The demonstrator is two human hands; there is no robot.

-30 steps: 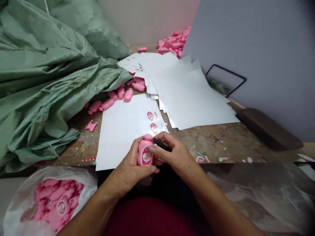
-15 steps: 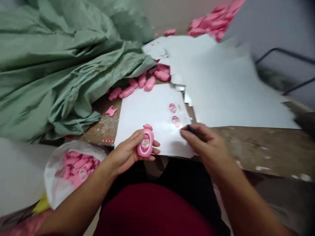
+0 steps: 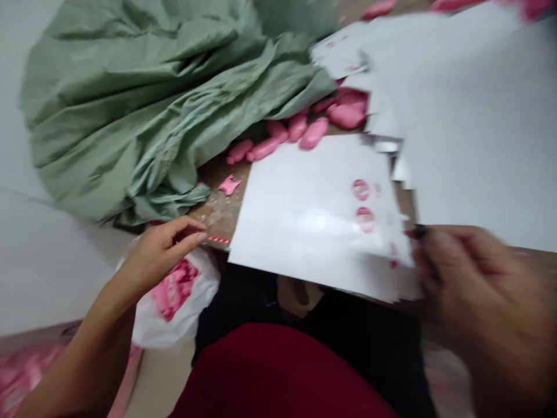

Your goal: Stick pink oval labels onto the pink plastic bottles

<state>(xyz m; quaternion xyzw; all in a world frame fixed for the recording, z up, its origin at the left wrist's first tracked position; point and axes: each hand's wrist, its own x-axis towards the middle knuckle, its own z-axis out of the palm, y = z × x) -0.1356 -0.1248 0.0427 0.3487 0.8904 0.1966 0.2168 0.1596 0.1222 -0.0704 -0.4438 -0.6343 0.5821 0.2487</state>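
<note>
My left hand (image 3: 167, 249) holds nothing, its thumb and fingers apart. It hovers over a white bag (image 3: 150, 328) with pink plastic bottles (image 3: 174, 293) inside, beside the table's front edge. My right hand (image 3: 474, 284), blurred by motion, is closed on a small dark tool (image 3: 420, 231) whose kind I cannot make out. That tool is at the right edge of a white sticker sheet (image 3: 296, 220). Two oval pink-and-white stickers (image 3: 364, 219) show on the sheet, with a few smaller marks to their right.
A large green sack (image 3: 183, 98) covers the table's left and back. Several pink bottles (image 3: 314, 133) lie between it and the sheet, near a pink scrap (image 3: 229, 184). Large white sheets (image 3: 478, 128) are fanned out at the right.
The labelled pink bottle has left my left hand, which has moved left over the bag and opened. My right hand has moved right with the dark tool. The camera view has shifted.
</note>
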